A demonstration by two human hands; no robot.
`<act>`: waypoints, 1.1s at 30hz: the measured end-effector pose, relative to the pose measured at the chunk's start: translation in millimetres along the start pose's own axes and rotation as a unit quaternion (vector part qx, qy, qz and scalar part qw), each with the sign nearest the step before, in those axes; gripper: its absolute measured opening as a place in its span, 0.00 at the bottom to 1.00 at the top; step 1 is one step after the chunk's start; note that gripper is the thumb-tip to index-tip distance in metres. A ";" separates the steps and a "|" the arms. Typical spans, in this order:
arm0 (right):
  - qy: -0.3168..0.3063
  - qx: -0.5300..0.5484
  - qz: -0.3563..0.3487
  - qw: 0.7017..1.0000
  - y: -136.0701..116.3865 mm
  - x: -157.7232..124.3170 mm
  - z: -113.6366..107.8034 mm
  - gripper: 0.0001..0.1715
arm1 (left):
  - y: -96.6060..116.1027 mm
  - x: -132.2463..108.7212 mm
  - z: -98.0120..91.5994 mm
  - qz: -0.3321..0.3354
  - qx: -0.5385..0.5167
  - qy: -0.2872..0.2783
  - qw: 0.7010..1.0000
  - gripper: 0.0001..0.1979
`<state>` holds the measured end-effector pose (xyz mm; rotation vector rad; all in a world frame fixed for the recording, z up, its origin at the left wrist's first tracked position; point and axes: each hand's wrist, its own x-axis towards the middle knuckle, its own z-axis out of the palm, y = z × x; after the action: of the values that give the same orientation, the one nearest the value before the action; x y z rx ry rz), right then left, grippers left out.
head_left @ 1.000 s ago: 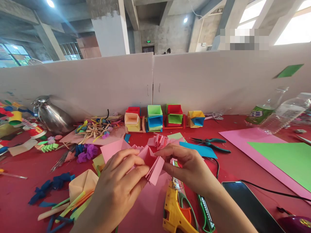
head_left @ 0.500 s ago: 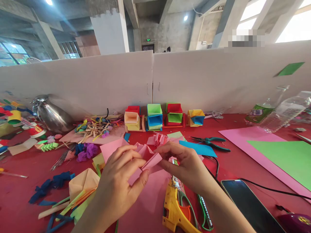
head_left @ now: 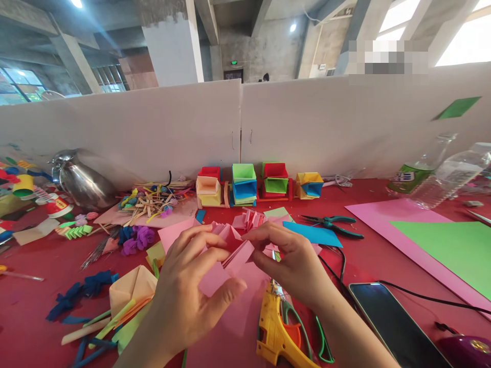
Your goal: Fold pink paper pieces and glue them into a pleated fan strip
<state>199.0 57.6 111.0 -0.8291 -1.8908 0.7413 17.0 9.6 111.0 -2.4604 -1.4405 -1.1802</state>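
Observation:
A folded pink paper piece, shaped like a small open box with layered edges, is held between both hands over the table. My left hand supports it from the left, fingers curled against its side; the thumb is lifted off the front. My right hand pinches its right edge between thumb and fingers. A flat pink sheet lies below the hands. Just under my right hand is a yellow hot glue gun, and behind the hands sits a pleated pink paper piece.
Small coloured paper boxes line the white partition. Pliers, a blue paper strip and a phone are on the right. Craft sticks, a peach paper box and a metal jug stand left.
My left thumb has lifted away from the front of the pink paper piece, showing more of its front face. The piece tilts slightly; my right hand keeps its pinch.

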 end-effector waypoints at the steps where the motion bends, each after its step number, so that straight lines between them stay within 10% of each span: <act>1: -0.002 -0.002 -0.002 1.000 0.5 -0.3 0.8 0.12 | -0.2 0.3 0.8 0.003 0.006 0.011 1.000 0.05; 12: -0.095 -0.037 -0.028 0.994 -5.3 -1.8 -10.5 0.22 | -2.8 3.3 4.8 0.033 0.061 0.059 0.996 0.05; 20: -0.062 -0.096 -0.105 0.988 -3.4 -0.5 -1.7 0.05 | 4.1 2.2 6.2 0.041 0.067 0.027 0.997 0.05; 33: -0.056 -0.205 -0.157 0.964 1.8 -3.1 4.5 0.12 | -4.6 1.9 15.4 0.067 0.021 0.021 0.997 0.05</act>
<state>196.5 55.6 106.3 -0.7191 -2.2514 0.2039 23.0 19.7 99.9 -2.4456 -1.2538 -1.1559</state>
